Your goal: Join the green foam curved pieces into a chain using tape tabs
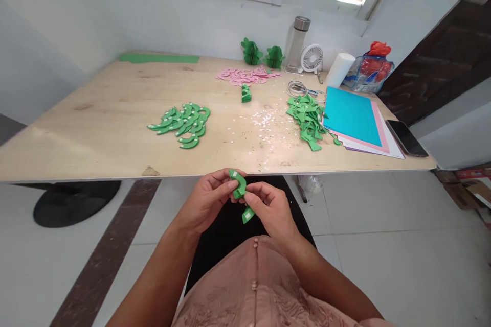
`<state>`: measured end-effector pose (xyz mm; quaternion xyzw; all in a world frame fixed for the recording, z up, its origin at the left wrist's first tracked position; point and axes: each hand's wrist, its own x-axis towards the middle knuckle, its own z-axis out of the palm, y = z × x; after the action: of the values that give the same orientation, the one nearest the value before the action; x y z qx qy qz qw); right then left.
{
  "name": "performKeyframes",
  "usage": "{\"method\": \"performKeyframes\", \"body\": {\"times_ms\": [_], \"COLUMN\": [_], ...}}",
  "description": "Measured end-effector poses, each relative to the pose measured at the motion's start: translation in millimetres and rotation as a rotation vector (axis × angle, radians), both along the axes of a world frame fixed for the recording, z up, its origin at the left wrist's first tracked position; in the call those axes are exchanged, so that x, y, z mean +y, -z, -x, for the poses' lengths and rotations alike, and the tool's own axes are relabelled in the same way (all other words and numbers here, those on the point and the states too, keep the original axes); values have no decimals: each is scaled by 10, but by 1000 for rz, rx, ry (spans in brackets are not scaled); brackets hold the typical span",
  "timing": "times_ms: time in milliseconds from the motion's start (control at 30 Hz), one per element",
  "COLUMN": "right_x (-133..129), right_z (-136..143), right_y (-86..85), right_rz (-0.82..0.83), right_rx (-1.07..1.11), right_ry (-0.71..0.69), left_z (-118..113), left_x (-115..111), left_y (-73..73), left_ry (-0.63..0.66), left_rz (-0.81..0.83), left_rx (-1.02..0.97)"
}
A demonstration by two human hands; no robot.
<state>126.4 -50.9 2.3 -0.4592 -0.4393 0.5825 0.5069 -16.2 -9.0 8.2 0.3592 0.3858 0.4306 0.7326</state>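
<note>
Just off the table's front edge, above my lap, my left hand [214,195] pinches a curved green foam piece [241,182] with a small white square near its top end. Close beside it, my right hand [273,208] is closed on a second green foam piece [247,215], which also bears a white square and hangs down from the fingers. The two pieces meet or overlap between the hands; whether they are joined I cannot tell. On the table ahead and to the left lies a pile of curved green foam pieces [187,121], many with white squares.
Green scraps [308,118], white paper bits [264,120] and pink cut-outs [249,76] lie across the table [95,127]. Coloured sheets [353,115] and a phone [406,138] are at right. A glass bottle [297,43], a small fan [311,57] and green foam plants [251,52] stand behind.
</note>
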Motion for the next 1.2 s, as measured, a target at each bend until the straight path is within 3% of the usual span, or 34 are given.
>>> {"method": "performKeyframes", "body": {"times_ms": [167, 533, 700, 867, 1200], "right_x": [28, 75, 112, 156, 303], "right_z": [20, 28, 43, 36, -85], "right_y": [-14, -25, -24, 0, 93], "right_rz": [69, 161, 120, 29, -34], "right_rx": [144, 236, 186, 77, -193], "right_ry": [-23, -50, 50, 126, 152], "left_z": [16, -9, -13, -46, -165], "left_x": [3, 65, 75, 61, 84], "left_y": [-22, 24, 39, 47, -116], "left_ry": [-1, 59, 22, -18, -6], "left_rz": [5, 18, 5, -85, -88], "left_rx": [-22, -96, -45, 137, 189]}}
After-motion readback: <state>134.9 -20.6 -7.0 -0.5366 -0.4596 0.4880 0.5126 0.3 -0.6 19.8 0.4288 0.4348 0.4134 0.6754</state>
